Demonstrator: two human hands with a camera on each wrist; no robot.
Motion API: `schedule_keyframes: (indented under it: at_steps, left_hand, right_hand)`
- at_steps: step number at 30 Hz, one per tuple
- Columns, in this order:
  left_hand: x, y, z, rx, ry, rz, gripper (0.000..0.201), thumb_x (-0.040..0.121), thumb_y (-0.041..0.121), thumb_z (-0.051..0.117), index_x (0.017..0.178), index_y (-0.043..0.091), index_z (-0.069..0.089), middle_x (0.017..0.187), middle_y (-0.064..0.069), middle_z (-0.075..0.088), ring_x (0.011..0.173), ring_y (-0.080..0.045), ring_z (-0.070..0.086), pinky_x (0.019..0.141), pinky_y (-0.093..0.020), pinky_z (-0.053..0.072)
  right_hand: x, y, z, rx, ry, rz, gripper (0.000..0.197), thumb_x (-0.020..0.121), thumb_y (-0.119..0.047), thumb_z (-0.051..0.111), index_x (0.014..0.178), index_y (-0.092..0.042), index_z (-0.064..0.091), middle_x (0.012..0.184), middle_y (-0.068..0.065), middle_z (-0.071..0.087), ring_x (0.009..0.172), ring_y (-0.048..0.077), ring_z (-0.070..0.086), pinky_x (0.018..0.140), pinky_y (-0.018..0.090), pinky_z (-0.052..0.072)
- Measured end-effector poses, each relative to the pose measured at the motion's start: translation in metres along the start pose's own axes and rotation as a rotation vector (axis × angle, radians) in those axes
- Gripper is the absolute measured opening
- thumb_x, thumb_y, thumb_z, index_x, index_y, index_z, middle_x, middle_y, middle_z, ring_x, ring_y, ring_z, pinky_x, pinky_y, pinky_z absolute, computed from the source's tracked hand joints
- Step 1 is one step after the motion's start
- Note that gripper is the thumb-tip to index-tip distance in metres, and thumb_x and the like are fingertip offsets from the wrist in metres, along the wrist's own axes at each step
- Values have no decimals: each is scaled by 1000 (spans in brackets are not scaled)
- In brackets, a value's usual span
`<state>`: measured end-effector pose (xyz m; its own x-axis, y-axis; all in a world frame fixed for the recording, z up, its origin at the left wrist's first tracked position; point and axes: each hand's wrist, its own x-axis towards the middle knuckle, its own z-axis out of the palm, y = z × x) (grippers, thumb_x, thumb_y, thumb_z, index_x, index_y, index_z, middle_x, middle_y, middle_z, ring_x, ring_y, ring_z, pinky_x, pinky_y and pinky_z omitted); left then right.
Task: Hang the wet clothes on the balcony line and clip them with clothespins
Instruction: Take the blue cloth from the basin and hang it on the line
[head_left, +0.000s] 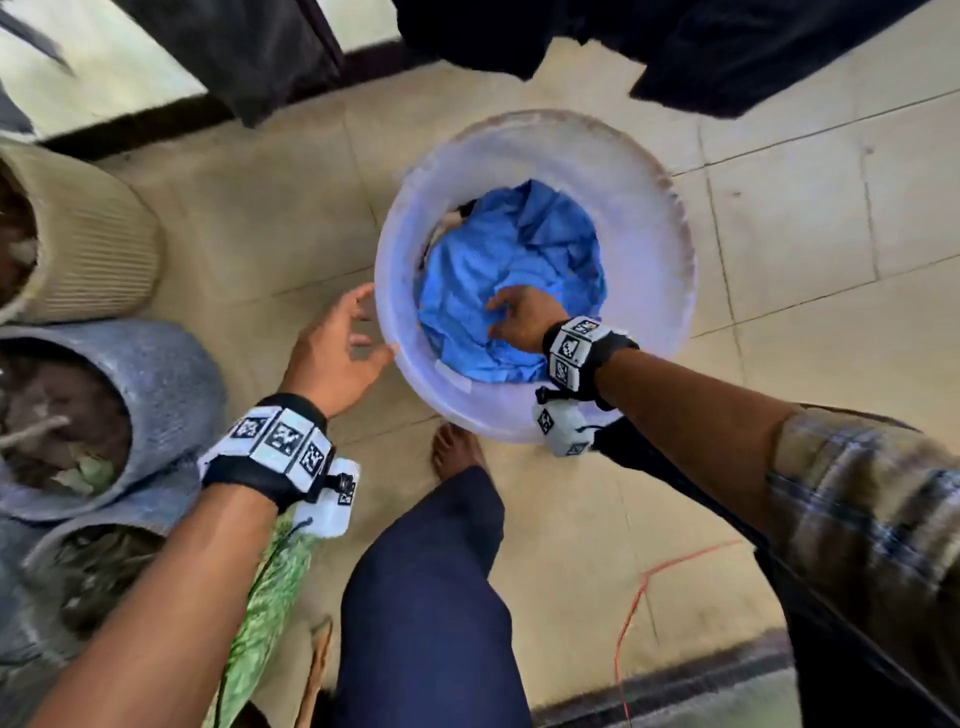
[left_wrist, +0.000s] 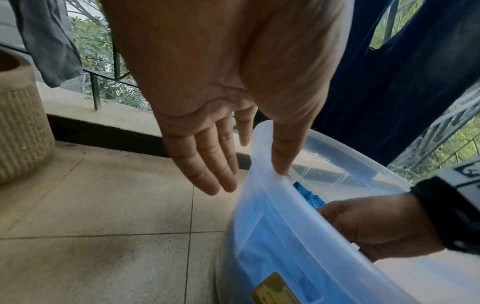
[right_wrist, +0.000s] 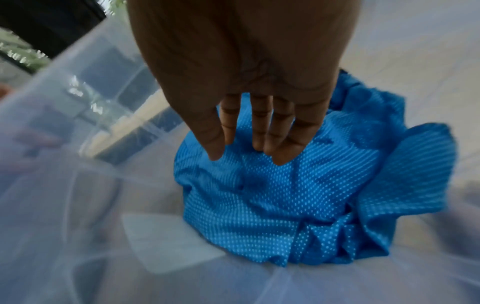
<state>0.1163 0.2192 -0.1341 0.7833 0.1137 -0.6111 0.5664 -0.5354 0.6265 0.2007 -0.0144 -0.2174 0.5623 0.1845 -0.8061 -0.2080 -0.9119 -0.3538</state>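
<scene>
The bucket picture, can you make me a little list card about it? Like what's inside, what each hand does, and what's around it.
bucket: translucent plastic bucket, standing on the tiled floor
inside: crumpled blue dotted garment
right hand: right hand is inside the bucket, fingers straight, tips touching the garment
left hand: left hand is open at the bucket's rim, thumb touching the rim
nearby: beige ribbed pot and grey pot to the left
above: dark clothes hanging
clothespins: none visible
</scene>
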Motion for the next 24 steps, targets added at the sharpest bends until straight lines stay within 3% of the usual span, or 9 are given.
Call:
schedule_keyframes:
  at_steps: [3, 5, 8, 10, 12, 14, 16, 20, 24]
  left_hand:
    - [11, -11, 6, -144, -28, -19, 76, 84, 8, 75, 148, 24, 38, 107, 1, 58, 75, -13, 59, 81, -29, 50]
    - [15, -16, 6, -195, -24, -16, 77, 82, 8, 78, 146, 27, 41, 96, 5, 60, 68, -10, 58, 81, -32, 52]
    - [15, -17, 6, -215, -17, -21, 75, 81, 7, 79, 144, 29, 44, 88, 8, 61, 60, -4, 57, 78, -31, 53]
    - [12, -14, 7, -207, 1, -22, 73, 82, 7, 78, 144, 27, 45, 89, 6, 62, 60, -6, 57, 75, -28, 52]
    - [10, -11, 7, -193, -2, -29, 73, 83, 9, 78, 145, 27, 44, 94, 2, 63, 65, -11, 60, 74, -26, 50]
    - [9, -9, 5, -172, -10, -30, 73, 83, 11, 78, 145, 27, 44, 96, 2, 64, 68, -14, 62, 72, -24, 49]
    - [10, -9, 4, -167, -15, -28, 73, 82, 11, 78, 145, 27, 44, 94, 5, 63, 68, -14, 62, 71, -23, 48]
    - [11, -7, 3, -153, -20, -27, 73, 83, 13, 78, 144, 29, 44, 92, 9, 62, 68, -12, 62, 67, -20, 47]
    - [-2, -2, -2, 8, -10, 12, 70, 84, 19, 77, 144, 30, 44, 96, 9, 63, 71, -4, 63, 74, -24, 47]
  right_hand:
    - [20, -4, 13, -131, -45, -26, 63, 80, -28, 75, 139, -23, 52, 137, 11, 53, 126, 28, 51, 99, 28, 40]
    - [28, -12, 14, -229, -73, -23, 69, 78, -36, 77, 139, -23, 46, 135, 14, 52, 123, 31, 53, 96, 31, 43]
    - [28, -22, 12, -436, -61, -53, 57, 72, -41, 77, 121, -21, 55, 119, 12, 63, 111, 33, 61, 86, 38, 51]
    - [23, -28, 14, -578, -43, -78, 44, 72, -37, 74, 110, -19, 61, 111, 9, 65, 103, 33, 64, 74, 36, 49]
    - [21, -30, 18, -658, -23, -82, 39, 76, -33, 71, 111, -18, 63, 112, 9, 65, 103, 34, 64, 71, 36, 45]
    - [22, -31, 21, -686, -19, -79, 37, 82, -32, 66, 116, -17, 62, 118, 11, 64, 107, 35, 63, 77, 40, 47]
    - [24, -33, 21, -673, -29, -71, 34, 84, -30, 60, 116, -16, 62, 119, 10, 64, 108, 36, 63, 78, 40, 47]
    - [17, -38, 7, -540, -132, -110, 12, 80, -27, 52, 82, -17, 59, 111, 15, 65, 102, 35, 62, 72, 34, 42]
    - [-5, -29, -16, -168, 2, -146, 19, 94, -23, 48, 90, -11, 62, 111, 18, 60, 103, 34, 56, 78, 30, 37]
